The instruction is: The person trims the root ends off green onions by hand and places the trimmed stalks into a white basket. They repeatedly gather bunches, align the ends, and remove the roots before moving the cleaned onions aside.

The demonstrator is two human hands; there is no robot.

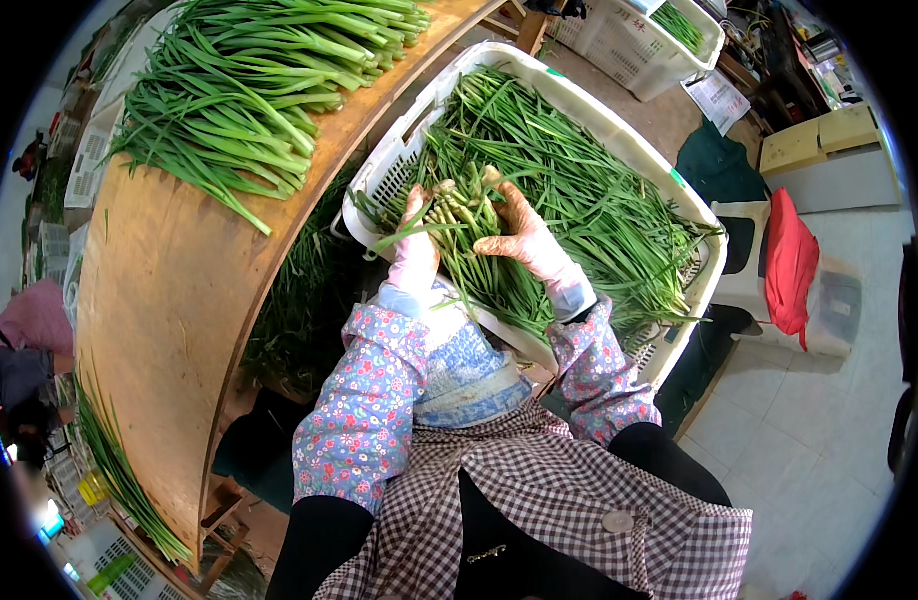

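A white plastic crate [624,139] full of long green leafy stalks, which look like garlic chives [579,172], stands before me. Both hands wear pale gloves with soiled fingers. My left hand [416,244] rests against the left side of a bunch of stalks [462,221] whose pale root ends point up and away from me. On the bunch's right side, my right hand [522,229] has its thumb and fingers spread around it. The bunch lies between the two hands at the crate's near left part. Its lower leaves run down towards the crate's near rim.
A wooden table [173,300] curves along my left, bearing a large pile of trimmed stalks [241,90] and a thin bunch [121,465] at its near end. Another white crate [616,45] stands beyond. A red cloth [791,259] hangs at the right. A person [31,322] is at far left.
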